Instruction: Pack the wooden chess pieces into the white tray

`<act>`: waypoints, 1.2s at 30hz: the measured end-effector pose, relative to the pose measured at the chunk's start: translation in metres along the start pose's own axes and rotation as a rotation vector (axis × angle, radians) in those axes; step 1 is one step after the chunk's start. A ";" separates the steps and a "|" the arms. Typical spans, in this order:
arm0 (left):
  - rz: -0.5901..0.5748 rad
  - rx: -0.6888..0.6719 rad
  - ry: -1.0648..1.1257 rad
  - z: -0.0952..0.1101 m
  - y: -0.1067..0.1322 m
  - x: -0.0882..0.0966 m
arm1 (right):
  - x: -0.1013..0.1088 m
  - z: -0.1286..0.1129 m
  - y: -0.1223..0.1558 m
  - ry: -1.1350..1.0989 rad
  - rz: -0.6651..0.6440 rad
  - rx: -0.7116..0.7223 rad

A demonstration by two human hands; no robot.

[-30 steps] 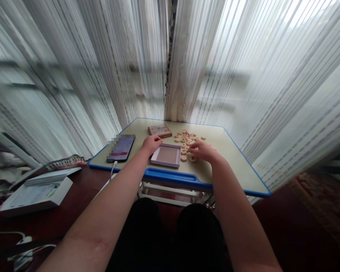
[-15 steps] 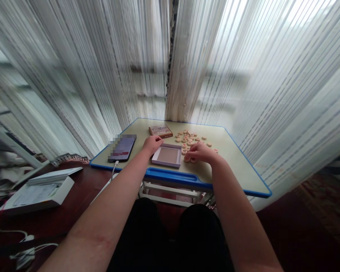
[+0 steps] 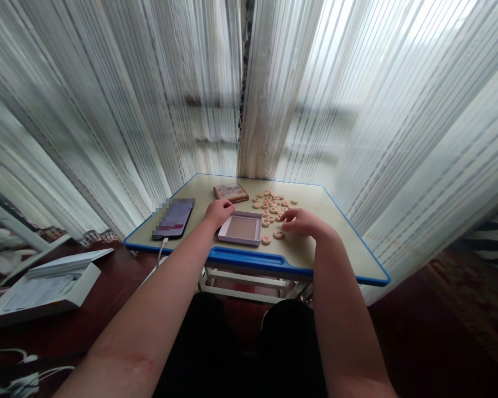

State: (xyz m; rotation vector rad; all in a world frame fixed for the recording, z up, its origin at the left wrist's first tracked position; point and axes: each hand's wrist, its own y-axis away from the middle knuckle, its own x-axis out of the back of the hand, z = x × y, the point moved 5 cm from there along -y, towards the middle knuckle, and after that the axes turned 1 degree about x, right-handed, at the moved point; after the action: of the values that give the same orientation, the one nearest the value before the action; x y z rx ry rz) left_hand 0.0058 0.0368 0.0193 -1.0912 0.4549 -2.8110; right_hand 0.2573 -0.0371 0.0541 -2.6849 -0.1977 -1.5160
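A shallow open box [image 3: 240, 241], pale lilac with a brown bottom, lies near the front edge of the table. My left hand [image 3: 219, 211] is at its back left corner, fingers curled together; whether they pinch the rim is hidden. My right hand [image 3: 302, 221] hovers low to the right of the box, its thumb and fingers bent but apart, with no piece visible in them. Just below its fingertips is a round wooden Chinese chess piece [image 3: 278, 234], and another chess piece [image 3: 266, 240] lies beside the box. Several more chess pieces [image 3: 273, 210] are scattered behind these.
Behind the left hand sits a printed box lid [image 3: 231, 192]. A tablet [image 3: 175, 219] with a white cable [image 3: 162, 246] lies on the left of the blue-edged table [image 3: 344, 237]. Curtains [image 3: 261, 110] hang beyond. An open white box [image 3: 45, 290] is on the floor at left.
My right hand has opened and drawn back to the right, uncovering chess pieces at the table's front. My left hand stays at the box corner. The whole view has shifted slightly.
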 end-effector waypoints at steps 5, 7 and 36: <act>-0.008 -0.022 -0.008 -0.001 -0.001 -0.001 | 0.001 0.008 0.002 0.001 -0.010 -0.020; -0.008 -0.020 -0.011 -0.001 -0.001 -0.001 | 0.001 0.010 0.000 0.039 0.021 -0.013; 0.000 0.005 -0.045 -0.002 -0.001 0.000 | -0.010 0.015 -0.031 0.303 0.276 0.063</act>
State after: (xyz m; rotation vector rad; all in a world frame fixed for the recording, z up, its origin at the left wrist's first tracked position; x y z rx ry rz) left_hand 0.0047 0.0379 0.0177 -1.1508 0.4431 -2.7795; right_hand 0.2608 -0.0061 0.0370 -2.2794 0.1304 -1.7583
